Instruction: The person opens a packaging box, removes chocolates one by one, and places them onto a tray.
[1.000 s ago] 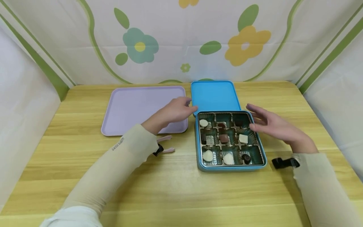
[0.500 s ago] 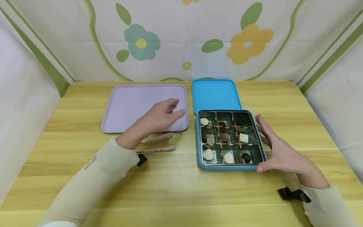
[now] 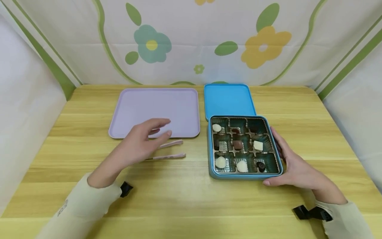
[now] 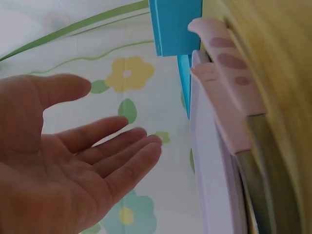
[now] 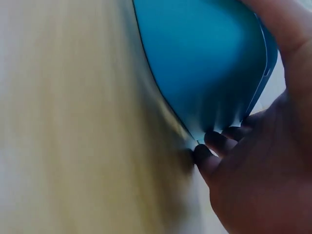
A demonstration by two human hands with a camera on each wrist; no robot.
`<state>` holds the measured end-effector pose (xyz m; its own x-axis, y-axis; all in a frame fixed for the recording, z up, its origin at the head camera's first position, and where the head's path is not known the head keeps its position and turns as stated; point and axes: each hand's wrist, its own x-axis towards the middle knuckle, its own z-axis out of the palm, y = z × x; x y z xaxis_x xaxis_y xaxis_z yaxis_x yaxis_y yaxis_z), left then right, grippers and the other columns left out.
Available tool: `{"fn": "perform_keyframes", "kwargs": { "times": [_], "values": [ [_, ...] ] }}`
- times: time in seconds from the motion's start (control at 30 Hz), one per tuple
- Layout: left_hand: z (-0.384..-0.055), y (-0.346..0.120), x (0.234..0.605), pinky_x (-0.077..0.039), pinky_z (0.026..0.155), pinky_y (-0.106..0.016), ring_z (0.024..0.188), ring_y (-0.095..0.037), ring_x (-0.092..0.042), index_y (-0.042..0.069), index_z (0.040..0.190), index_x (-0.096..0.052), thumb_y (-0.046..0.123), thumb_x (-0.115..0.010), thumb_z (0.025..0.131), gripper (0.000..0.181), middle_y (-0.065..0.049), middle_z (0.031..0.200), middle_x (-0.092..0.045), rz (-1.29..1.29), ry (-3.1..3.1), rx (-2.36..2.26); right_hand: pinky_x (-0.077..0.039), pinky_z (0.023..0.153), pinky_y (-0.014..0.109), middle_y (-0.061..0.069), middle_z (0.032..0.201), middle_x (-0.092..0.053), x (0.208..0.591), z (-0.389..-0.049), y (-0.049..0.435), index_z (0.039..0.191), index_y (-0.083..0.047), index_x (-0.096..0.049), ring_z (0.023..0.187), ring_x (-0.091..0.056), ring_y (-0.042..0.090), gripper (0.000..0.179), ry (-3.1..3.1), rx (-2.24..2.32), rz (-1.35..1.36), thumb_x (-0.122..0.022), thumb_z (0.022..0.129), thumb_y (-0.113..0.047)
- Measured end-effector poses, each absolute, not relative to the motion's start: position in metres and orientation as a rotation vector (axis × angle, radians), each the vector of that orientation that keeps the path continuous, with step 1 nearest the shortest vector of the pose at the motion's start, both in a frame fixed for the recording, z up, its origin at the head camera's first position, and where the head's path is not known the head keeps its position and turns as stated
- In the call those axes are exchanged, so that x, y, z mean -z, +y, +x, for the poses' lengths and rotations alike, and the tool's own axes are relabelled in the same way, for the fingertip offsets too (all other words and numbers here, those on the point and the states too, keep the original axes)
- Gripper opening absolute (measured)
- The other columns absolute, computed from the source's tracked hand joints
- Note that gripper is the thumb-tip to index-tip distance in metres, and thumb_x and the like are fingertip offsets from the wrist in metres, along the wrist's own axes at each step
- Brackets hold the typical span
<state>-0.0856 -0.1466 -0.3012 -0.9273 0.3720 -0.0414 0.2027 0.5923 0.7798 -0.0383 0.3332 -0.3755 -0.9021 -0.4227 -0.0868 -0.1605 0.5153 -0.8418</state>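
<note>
A blue tin [image 3: 243, 177] stands right of the middle in the head view, its divided insert holding several chocolates. Among them are a brown square [image 3: 237, 145], a white square [image 3: 258, 145] and a dark swirl [image 3: 261, 166]. My right hand [image 3: 296, 167] grips the tin's front right corner, thumb at the front, fingers along the right side; in the right wrist view the fingertips touch the blue wall [image 5: 204, 58]. Over the pink-handled tongs [image 3: 169, 156] hovers my left hand [image 3: 140, 142], holding nothing, thumb and fingers spread. Their metal ends are partly hidden beneath it.
Behind the tongs lies a lilac tray [image 3: 158, 106]. The blue lid [image 3: 229, 99] lies behind the tin, its front edge close against it. A flowered cloth [image 3: 191, 49] hangs at the table's back edge.
My left hand has drawn back and left from between tray and tin to above the tongs. My right hand has come from the tin's far right side down to its front right corner.
</note>
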Motion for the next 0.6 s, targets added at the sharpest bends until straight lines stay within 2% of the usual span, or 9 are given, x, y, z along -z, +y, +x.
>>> {"fn": "perform_keyframes", "kwargs": {
  "times": [0.13, 0.3, 0.4, 0.5, 0.6],
  "values": [
    [-0.066, -0.157, 0.310, -0.053, 0.113, -0.057, 0.137, -0.038, -0.064, 0.003, 0.144, -0.066, 0.027, -0.068, 0.108, 0.044, -0.015, 0.147, -0.067, 0.544, 2.702, -1.187, -0.035, 0.103, 0.002, 0.011, 0.181, -0.008, 0.379, -0.037, 0.333, 0.173, -0.038, 0.010, 0.142, -0.034, -0.011, 0.159, 2.450, 1.389, -0.449, -0.101, 0.066, 0.001],
    [-0.053, -0.176, 0.312, -0.058, 0.103, -0.058, 0.124, -0.038, -0.068, 0.002, 0.143, -0.066, 0.029, -0.077, 0.102, 0.050, -0.017, 0.138, -0.070, 0.531, 2.774, -1.039, -0.035, 0.102, 0.002, 0.006, 0.182, -0.003, 0.382, -0.033, 0.333, 0.173, -0.036, 0.011, 0.140, -0.033, -0.013, 0.159, 2.446, 1.409, -0.479, -0.100, 0.066, 0.004],
    [-0.050, -0.187, 0.311, -0.056, 0.103, -0.060, 0.124, -0.039, -0.066, 0.001, 0.146, -0.063, 0.030, -0.086, 0.094, 0.063, -0.017, 0.138, -0.068, 0.535, 2.760, -0.937, -0.040, 0.101, 0.004, 0.010, 0.182, -0.003, 0.382, -0.034, 0.333, 0.173, -0.033, 0.010, 0.138, -0.038, -0.012, 0.158, 2.455, 1.408, -0.508, -0.099, 0.067, 0.006],
    [-0.049, -0.193, 0.312, -0.052, 0.109, -0.063, 0.133, -0.042, -0.060, 0.002, 0.152, -0.058, 0.031, -0.091, 0.089, 0.077, -0.019, 0.144, -0.064, 0.534, 2.725, -0.798, -0.046, 0.098, 0.007, 0.011, 0.181, -0.005, 0.383, -0.037, 0.332, 0.174, -0.033, 0.009, 0.135, -0.046, -0.009, 0.157, 2.448, 1.422, -0.505, -0.099, 0.067, 0.008],
    [-0.048, -0.194, 0.317, -0.051, 0.108, -0.062, 0.131, -0.041, -0.058, 0.003, 0.152, -0.058, 0.027, -0.091, 0.089, 0.075, -0.018, 0.143, -0.062, 0.516, 2.705, -0.633, -0.046, 0.098, 0.006, 0.009, 0.181, -0.007, 0.383, -0.038, 0.332, 0.174, -0.034, 0.009, 0.135, -0.047, -0.008, 0.156, 2.438, 1.420, -0.494, -0.098, 0.067, 0.008]
  ]
}}
